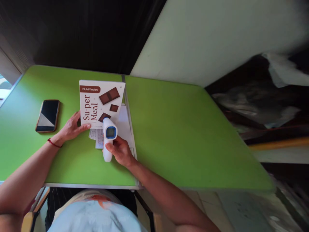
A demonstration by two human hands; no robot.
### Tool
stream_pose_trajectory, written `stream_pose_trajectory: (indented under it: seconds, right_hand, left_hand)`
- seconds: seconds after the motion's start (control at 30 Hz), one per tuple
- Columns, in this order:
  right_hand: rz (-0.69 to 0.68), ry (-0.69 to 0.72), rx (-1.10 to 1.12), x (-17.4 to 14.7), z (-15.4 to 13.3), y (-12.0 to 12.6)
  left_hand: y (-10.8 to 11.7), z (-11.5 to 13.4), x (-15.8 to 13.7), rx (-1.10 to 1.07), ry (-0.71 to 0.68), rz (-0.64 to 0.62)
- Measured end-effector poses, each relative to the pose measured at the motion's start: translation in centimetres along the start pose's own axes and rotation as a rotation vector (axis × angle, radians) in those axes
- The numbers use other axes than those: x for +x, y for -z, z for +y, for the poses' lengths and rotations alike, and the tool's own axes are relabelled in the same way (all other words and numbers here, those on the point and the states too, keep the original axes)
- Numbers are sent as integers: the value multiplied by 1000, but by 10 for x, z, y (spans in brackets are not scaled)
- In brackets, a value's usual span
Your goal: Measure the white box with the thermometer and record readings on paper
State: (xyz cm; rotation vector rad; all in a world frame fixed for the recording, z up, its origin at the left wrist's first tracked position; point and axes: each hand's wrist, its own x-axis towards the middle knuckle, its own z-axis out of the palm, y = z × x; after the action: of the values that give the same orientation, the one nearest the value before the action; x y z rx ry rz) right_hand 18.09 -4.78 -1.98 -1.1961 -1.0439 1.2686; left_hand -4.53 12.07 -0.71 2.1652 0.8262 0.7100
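while pinching the box [102, 104] in the left hand [71, 127], aiming the thermometer [109, 140], grasped in the right hand [122, 151], at its front (apparently midway, with both yet unreleased).

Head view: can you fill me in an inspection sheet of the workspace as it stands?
Surface: green tabletop, with a seam strip right of the box.
Job's things: NutriMotion Su-per Meal box, printed front facing the camera; white handheld infrared thermometer, overlapping the box's lower edge in view, contact unclear, screen reading illegible.
Clutter: smartphone, screen up, left of the box; printed papers, partly hidden by the box.
Grips: left hand at the box's lower-left corner, some fingers hidden; right hand wrapped around the thermometer's handle.
Cables: nothing seen.
Surroundings: dark panel and pale wall beyond the tabletop; blurred items at right, too unclear to name.
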Motion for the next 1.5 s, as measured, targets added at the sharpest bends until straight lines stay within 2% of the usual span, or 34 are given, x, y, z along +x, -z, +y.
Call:
stream_pose_trajectory:
  seconds: [0.4, 0.67, 0.97, 1.1, 1.17, 1.37, 1.5]
  right_hand:
    - [0, 47, 7, 2, 0, 0]
    - [-12, 64, -5, 2, -1, 1]
    - [-11, 24, 16, 3, -3, 2]
    - [3, 27, 13, 4, -6, 3]
    - [14, 28, 11, 4, -8, 4]
    - [8, 25, 1, 3, -18, 6]
    - [123, 131, -91, 0, -23, 20]
  left_hand:
    - [0, 0, 0, -1, -11, 13]
    - [0, 3, 1, -36, 32, 15]
    - [-5, 5, 0, -171, 118, 72]
    - [-9, 6, -1, -318, 149, 80]
    - [-12, 3, -2, -356, 156, 109]
    - [-20, -14, -2, -272, 92, 225]
    - [-23, -18, 0, -249, 51, 285]
